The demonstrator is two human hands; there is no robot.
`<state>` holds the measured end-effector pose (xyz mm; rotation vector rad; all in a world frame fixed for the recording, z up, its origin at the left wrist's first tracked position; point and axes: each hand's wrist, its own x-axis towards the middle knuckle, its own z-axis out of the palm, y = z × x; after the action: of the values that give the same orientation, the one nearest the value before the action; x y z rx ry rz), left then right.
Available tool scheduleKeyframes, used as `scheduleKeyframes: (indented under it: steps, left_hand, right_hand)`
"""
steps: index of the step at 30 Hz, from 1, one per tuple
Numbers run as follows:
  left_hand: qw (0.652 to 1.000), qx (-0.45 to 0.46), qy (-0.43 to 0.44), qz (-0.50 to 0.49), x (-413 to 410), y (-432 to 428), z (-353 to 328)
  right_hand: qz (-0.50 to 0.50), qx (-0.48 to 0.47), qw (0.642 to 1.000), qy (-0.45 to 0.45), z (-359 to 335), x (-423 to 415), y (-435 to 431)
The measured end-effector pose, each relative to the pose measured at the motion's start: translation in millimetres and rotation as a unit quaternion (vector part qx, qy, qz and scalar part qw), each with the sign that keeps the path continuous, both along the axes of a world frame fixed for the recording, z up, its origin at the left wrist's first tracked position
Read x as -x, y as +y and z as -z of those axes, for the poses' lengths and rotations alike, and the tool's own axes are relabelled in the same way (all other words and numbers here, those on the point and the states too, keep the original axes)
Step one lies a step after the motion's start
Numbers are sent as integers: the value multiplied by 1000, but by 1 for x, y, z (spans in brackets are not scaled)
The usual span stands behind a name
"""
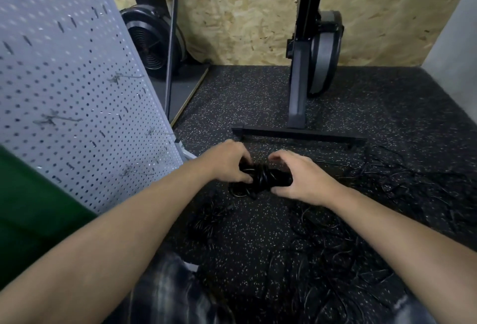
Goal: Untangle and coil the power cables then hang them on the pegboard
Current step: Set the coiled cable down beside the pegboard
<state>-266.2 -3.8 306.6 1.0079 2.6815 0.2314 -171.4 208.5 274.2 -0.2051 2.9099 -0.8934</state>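
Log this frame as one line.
stage: coiling | left hand: grips coil | right hand: holds coil | loose cables: on floor | pegboard: left

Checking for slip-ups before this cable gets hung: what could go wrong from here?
1. The coiled cable is held only by the left hand and right hand; if either grip loosens, its wraps may spring open.
2. A loose loop trails below it and could snag the tangled cables on the floor when lifted.
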Motion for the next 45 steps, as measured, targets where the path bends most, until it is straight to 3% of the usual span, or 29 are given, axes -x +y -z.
scheduleKeyframes:
  steps: [7, 11, 24, 38, 42, 45]
  left_hand:
    - [983, 27, -42, -176, 30, -59, 59]
    - [961, 1, -62, -271, 33, -87, 110]
    - [849, -95, -72, -514, 37, -154, 239]
    - [856, 53, -201, -473, 33, -181, 304]
    - [884, 72, -186, -422, 35, -178, 288]
    - [908, 20, -183, -376, 34, -167, 266]
  right_hand:
    - [-38, -131, 982, -133, 44, 27, -18]
    - [-71, -195, 968, -142, 72, 48, -33]
    - [-74, -146, 968, -190, 168, 76, -59]
    - [-61, -130, 966, -216, 190, 76, -71]
    - [-50, -120, 969, -212, 179, 72, -71]
    - [-45, -116, 970, -207, 166, 63, -67]
